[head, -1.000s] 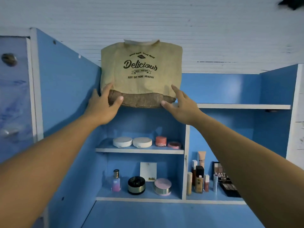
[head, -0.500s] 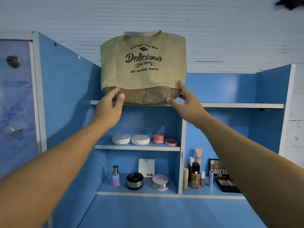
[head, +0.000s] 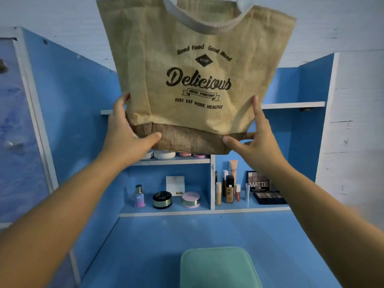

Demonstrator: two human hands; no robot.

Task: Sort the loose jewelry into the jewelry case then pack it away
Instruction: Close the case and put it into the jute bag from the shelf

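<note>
Noted jute bag (head: pixel 197 80) raised off the top shelf (head: pixel 291 105), where its base rested half a second ago, and brought much nearer the camera. Now held in the air in front of the shelf unit, upright with a slight tilt, white handle (head: pixel 207 26) uppermost, "Delicious" print facing the camera. Found left hand (head: pixel 126 138) gripping the bag's lower left corner, thumb laid across the front of the darker brown bottom band, fingers (head: pixel 120 104) wrapped round the side and out of sight behind. Found right hand (head: pixel 257 142) pinching the lower right corner, thumb pressed on the front of the band, index finger straight up along the side edge, remaining fingers tucked behind and under the base. Recorded as newly in view a teal jewelry case (head: pixel 218 269), lying on the blue counter (head: pixel 145 246) at its near edge, a little right of centre, cut off by the bottom of the frame, well below and apart from the bag; cannot tell whether latched. Logged on the middle shelf (head: pixel 172 162) white round pots (head: pixel 164 154), partly hidden by the bag. Logged on the bottom shelf (head: pixel 203 212), left bay, a perfume bottle (head: pixel 139 196), black jar (head: pixel 162 199), pink compact (head: pixel 190 199) and white "NUDE" card (head: pixel 175 185); right bay, upright tubes (head: pixel 229 189) and a "MATTE" palette (head: pixel 258 181).
</note>
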